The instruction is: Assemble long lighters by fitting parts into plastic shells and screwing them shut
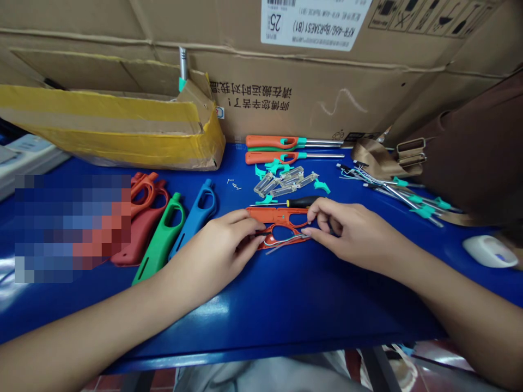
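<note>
An orange lighter handle shell (281,224) lies open on the blue table (286,305), with thin wires running along its lower edge. My left hand (220,247) presses its fingers down on the shell's left end. My right hand (351,228) pinches the shell's right end and the wires with curled fingers. A black-handled screwdriver (304,201) lies just behind the shell.
Green (161,239), blue (196,215) and red (141,218) handle shells lie to the left. Clear plastic parts with teal triggers (286,182), assembled orange lighters (286,149) and metal tubes with teal tips (404,196) lie behind. Cardboard boxes (122,125) stand at the back; a white object (488,250) rests at the right.
</note>
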Available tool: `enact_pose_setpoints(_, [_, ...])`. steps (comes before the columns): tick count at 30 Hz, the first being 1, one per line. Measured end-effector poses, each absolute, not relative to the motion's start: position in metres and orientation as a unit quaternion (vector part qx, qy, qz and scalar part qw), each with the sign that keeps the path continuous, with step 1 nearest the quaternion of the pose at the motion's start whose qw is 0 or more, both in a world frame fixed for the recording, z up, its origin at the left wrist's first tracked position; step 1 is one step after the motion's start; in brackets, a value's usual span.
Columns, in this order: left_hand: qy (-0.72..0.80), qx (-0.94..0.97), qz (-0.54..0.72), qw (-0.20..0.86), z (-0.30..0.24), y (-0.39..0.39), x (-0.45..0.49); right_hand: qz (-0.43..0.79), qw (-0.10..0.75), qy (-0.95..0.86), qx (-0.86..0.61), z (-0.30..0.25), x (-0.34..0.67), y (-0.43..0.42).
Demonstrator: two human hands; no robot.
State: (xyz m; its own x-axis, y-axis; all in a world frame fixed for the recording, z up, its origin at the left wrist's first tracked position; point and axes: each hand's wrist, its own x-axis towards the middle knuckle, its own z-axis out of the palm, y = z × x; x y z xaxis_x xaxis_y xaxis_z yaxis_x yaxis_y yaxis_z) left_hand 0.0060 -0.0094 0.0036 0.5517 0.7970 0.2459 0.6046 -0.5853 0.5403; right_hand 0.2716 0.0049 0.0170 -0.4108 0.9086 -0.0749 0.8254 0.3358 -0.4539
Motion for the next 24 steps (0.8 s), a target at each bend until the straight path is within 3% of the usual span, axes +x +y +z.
enact_pose_setpoints(18, [0.388,0.863,0.257,0.199,-0.0017,-0.009,0.0077,0.204,0.019,-0.811,-0.548,0.0191,0.2683,0.0088])
enact_pose_setpoints(21, [0.386,0.861,0.266,0.195,-0.0023,-0.0077,0.0072,0.188,0.037,-0.825,-0.532,0.0193,0.2689,0.0092])
enact_pose_setpoints(24, [0.392,0.859,0.264,0.197,-0.0025,-0.0079,0.0064,0.178,0.115,-0.824,-0.526,0.0199,0.2734,0.015])
